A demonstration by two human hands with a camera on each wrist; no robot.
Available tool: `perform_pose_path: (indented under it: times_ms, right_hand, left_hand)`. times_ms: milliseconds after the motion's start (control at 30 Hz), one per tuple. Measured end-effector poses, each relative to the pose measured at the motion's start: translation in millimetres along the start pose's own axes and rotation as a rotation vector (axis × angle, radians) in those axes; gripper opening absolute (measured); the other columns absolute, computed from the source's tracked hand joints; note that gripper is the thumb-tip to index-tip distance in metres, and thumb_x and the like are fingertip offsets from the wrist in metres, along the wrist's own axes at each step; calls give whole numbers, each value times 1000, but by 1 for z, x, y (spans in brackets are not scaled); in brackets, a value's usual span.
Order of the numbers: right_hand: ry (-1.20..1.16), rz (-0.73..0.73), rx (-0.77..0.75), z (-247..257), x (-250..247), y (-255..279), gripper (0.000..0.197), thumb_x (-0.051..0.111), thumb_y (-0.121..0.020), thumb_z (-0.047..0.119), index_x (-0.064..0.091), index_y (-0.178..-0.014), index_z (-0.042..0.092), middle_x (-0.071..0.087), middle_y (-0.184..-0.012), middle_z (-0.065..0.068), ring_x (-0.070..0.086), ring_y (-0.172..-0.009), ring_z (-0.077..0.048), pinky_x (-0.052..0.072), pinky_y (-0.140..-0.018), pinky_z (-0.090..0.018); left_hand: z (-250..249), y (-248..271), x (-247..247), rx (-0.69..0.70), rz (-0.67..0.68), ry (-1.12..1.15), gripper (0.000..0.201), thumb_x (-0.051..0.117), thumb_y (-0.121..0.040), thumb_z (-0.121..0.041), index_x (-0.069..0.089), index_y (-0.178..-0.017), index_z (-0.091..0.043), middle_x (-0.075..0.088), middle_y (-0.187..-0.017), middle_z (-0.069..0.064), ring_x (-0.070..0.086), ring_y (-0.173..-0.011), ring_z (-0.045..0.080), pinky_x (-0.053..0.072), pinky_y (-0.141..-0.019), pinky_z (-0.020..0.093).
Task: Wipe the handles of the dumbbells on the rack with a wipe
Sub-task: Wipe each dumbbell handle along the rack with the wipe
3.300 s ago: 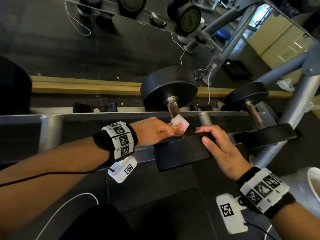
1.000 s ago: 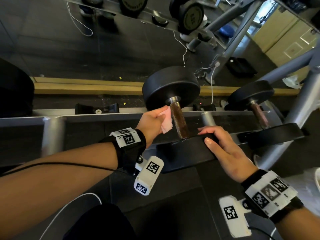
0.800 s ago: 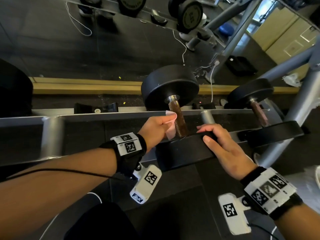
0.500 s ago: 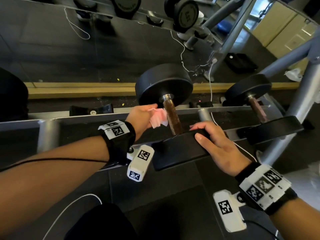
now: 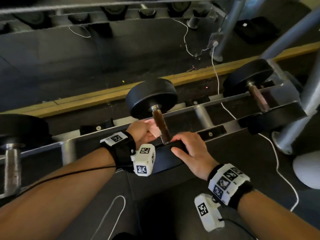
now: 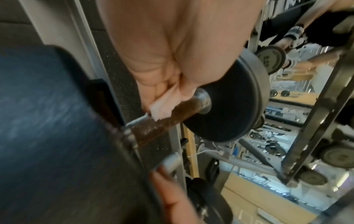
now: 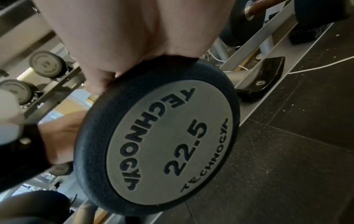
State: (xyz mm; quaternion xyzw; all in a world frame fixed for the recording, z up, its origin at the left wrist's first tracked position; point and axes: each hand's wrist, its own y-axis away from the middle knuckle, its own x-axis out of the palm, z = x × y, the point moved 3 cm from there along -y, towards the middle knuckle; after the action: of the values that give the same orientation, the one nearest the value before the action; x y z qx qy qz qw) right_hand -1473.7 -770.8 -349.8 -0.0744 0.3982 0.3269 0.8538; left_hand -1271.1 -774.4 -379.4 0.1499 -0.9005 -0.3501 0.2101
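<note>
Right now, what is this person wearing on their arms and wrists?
Both forearms are bare, no sleeves. Each wrist carries a black band with white square-code tags. A white boxy camera unit, also tagged, hangs under each wrist. A thin black cable runs along the left forearm.

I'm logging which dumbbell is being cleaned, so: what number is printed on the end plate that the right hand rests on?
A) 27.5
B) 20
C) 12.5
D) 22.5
D: in the right wrist view the grey end plate under the right hand reads 22.5 beneath the brand name, while the left hand holds the wipe at that dumbbell's handle.
</note>
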Motion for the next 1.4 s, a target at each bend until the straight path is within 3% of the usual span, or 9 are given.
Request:
perform_pose_path:
  times_ms: [200, 267, 400, 600, 700, 833, 1067, 1267, 1400]
  right_hand:
    - [7, 52, 33, 2, -2, -2, 32, 52, -91, 51, 52, -118, 35, 49, -125, 14, 38, -123, -12, 29, -107, -35]
    - [-5, 64, 46, 2, -2, -3, 32, 52, -91, 52, 50, -119, 37, 47, -127, 16, 36, -125, -11, 27, -109, -35]
    - [-15, 59, 59, 4, -4, -4, 36, 55, -90, 53, 48, -122, 38, 44, -134, 18, 33, -130, -10, 22, -116, -38]
    - [-238, -75, 299, -4, -1, 2, 84, 71, -78, 58, 25, -146, 41, 7, -162, 17, -10, -151, -10, -2, -123, -47]
    - [-486, -266, 582, -5, 7, 18, 114, 85, -64, 53, 16, -152, 30, 4, -163, 9, -6, -151, -13, -2, -122, -39]
    - [-664, -294, 638, 0, 19, 27, 113, 86, -66, 48, 17, -152, 27, 7, -161, 6, -8, -149, -9, 6, -121, -34]
    - [-571, -240, 624, -1, 19, 28, 116, 79, -70, 59, 9, -156, 25, 6, -163, 6, -8, -151, -15, 8, -125, -44]
    - [-535, -217, 628, 1, 18, 27, 116, 77, -72, 59, 7, -156, 22, 7, -163, 7, -7, -152, -17, 9, -124, -49]
    - [-587, -226, 631, -2, 20, 28, 116, 79, -70, 58, 7, -156, 26, 5, -161, 11, -7, -151, -15, 9, -124, -49]
  left_hand:
    - [-16, 34, 15, 81, -115, -146, 29, 42, -103, -9, 69, -110, -15, 74, -101, 8, 72, -93, 22, 59, -77, 35]
    - [-37, 41, 14, 285, -187, -533, 29, 44, -103, -12, 69, -114, -22, 71, -108, 5, 66, -102, 22, 53, -93, 36]
    - [-68, 48, 27, 650, -179, -1178, 36, 46, -102, -15, 61, -133, -27, 69, -118, 5, 65, -105, 19, 45, -90, 19]
    - [-78, 37, 51, 827, -39, -1280, 45, 51, -95, 3, 59, -135, -15, 64, -129, 10, 57, -117, 9, 33, -98, 6]
    - [-81, 26, 59, 795, 17, -1325, 45, 50, -97, 1, 56, -138, -17, 61, -135, 7, 55, -123, 10, 34, -104, 12]
    - [-75, 10, 73, 788, 175, -1629, 58, 44, -95, 7, 48, -144, -24, 54, -144, 3, 52, -131, 22, 38, -108, 32]
    - [-39, -9, 56, 473, 588, -1943, 62, 47, -93, 10, 44, -146, -22, 35, -158, 0, 8, -153, 22, -1, -123, 38]
    - [-39, -2, 67, 435, 689, -2015, 45, 46, -99, -7, 57, -135, -31, 54, -140, 0, 44, -135, 22, 29, -115, 37]
    - [-67, -7, 78, 370, 498, -1804, 36, 40, -103, -11, 61, -124, -32, 66, -119, 4, 65, -103, 21, 52, -92, 35]
